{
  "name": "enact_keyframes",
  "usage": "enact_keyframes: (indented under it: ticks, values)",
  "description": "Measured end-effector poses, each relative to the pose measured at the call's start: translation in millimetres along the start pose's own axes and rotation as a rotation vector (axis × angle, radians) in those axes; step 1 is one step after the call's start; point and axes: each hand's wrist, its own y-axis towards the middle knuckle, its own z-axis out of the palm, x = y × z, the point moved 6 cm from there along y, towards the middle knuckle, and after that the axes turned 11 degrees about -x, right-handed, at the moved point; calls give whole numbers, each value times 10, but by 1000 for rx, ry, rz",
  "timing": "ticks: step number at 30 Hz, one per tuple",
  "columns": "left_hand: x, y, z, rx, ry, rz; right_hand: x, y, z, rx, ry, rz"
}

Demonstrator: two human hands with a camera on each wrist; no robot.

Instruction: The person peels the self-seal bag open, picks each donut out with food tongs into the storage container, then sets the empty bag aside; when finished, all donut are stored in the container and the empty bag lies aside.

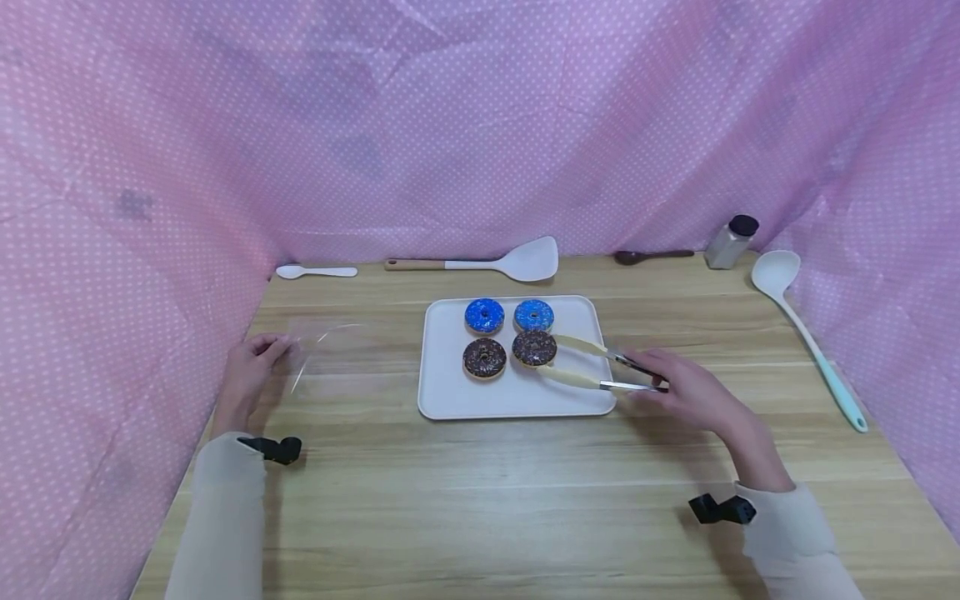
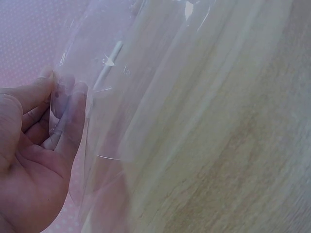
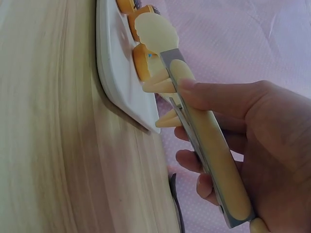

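Observation:
My left hand (image 1: 247, 377) pinches the edge of a clear plastic bag (image 2: 146, 97) between thumb and fingers, and the film spreads rightward over the wood. In my right hand (image 1: 686, 390) I hold metal tongs (image 3: 209, 141) with cream handles and cream tips. The tips stand on either side of the right edge of the front right chocolate donut (image 1: 535, 348); whether they touch it I cannot tell. Left of it lies another chocolate donut (image 1: 484, 359). Behind them are a dark blue donut (image 1: 484, 317) and a lighter blue donut (image 1: 533, 316). All rest on a white tray (image 1: 517, 404).
Along the table's (image 1: 480, 500) back edge lie a white spoon (image 1: 318, 272), a white spatula (image 1: 525, 260) and a dark brown spoon (image 1: 652, 256). A black-lidded shaker (image 1: 731, 242) stands back right, beside a mint-handled ladle (image 1: 813, 346). Pink dotted cloth (image 1: 480, 125) walls the back and sides.

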Motion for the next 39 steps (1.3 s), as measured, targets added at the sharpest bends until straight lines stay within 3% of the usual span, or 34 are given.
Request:
enact_keyframes:
  ticks: [6, 18, 25, 28, 32, 34, 39]
  values:
    - [-14, -7, 9, -7, 57, 3, -37, -17, 45, 13, 10, 11]
    - [-1, -24, 37, 8, 79, -14, -78, -33, 97, 17, -2, 13]
    - [-21, -32, 75, 18, 71, -33, -130, -51, 3, -5, 89, 26]
    - [-26, -32, 90, 22, 93, -26, -214, -43, -75, -59, 123, 73]
    - [-50, -38, 114, 31, 94, 36, -334, -21, -165, -174, 141, 133]
    - [-53, -55, 132, 37, 58, 44, -392, -12, -197, -239, 151, 162]
    - [21, -103, 209, 51, -79, -61, -568, -30, -226, -379, 152, 325]
